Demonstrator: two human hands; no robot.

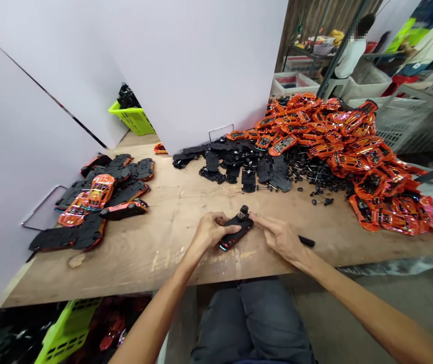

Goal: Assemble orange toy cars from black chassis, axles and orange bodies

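My left hand (213, 228) is closed on a toy car (235, 233) that lies black underside up on the table, its thumb across the chassis. My right hand (281, 235) grips a small hammer (243, 212), with the black handle end sticking out behind the wrist side. The hammer head, metallic with a dark top, stands against the far end of the car's underside. Whether it presses on the chassis or just hovers there, I cannot tell. The fingers of my right hand hide most of the handle.
Toy cars (87, 230) are heaped at the left. Black chassis plates (248, 178) and wheel axles (310, 174) lie beyond my hands. Orange car shells (352, 146) form a big pile at the right. Light panels (186, 65) stand behind; two people are in the background.
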